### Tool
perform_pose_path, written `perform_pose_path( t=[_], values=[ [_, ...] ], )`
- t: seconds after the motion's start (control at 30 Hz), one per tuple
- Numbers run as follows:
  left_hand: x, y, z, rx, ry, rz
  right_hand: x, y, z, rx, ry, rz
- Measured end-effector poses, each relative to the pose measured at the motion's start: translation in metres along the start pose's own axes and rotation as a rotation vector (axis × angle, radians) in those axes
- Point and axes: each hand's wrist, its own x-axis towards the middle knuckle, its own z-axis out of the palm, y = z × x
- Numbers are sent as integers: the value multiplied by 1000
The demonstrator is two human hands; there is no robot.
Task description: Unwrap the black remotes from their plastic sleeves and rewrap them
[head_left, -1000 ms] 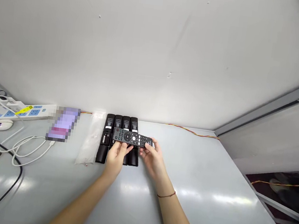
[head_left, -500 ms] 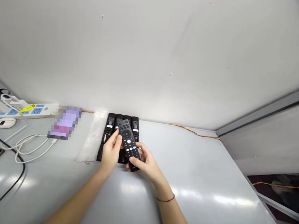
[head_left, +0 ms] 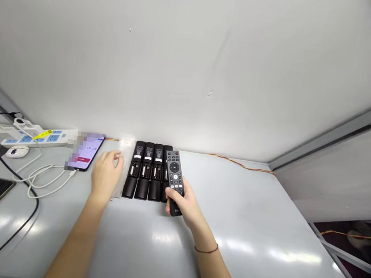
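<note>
And the left hand (head_left: 104,176) swings off the remote (head_left: 174,166), out over the plastic bag (head_left: 126,144); I see its fingers loosely curled, nothing visible in them, though I can't tell whether they touch the bag. So the right hand (head_left: 191,206) alone carries the remote, thumb and fingers pinching its lower end, buttons up, partly covering the rightmost of four face-down remotes (head_left: 144,189).

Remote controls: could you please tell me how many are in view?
5: four remotes lie face down side by side, right of the plastic bag; one remote is in the right hand, partly covering the rightmost.
</note>
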Motion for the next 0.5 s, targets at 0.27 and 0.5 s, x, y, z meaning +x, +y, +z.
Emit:
perform_pose_path(
  t=[0.27, 0.5],
  values=[
    [18, -45, -4, 108, -327, -210, -4, -4, 2, -66, 17, 3],
    [17, -29, -2, -485, -105, -306, -4, -5, -3, -104, -52, 37]
  ],
)
